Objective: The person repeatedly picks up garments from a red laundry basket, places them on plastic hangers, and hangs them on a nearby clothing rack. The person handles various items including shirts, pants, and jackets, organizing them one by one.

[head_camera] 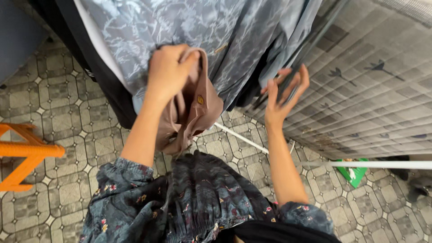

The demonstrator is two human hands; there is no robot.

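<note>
Floral sleeves (pixel 130 189) nearest; left hand (pixel 168 72) clenches a tan garment (pixel 198 108), right hand (pixel 283 96) spread open against hanging grey shirts (pixel 243 40).

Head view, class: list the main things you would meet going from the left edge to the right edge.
Orange stand → left hand gripping a tan garment → right hand, fingers spread → green packet on the tiled floor.

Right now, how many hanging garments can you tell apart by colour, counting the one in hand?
Blue-grey marbled garment: 1
Black garment: 1
Tan-pink garment, gripped by the left hand: 1
Total: 3
The right hand touches dark fabric whose garment is unclear.
</note>
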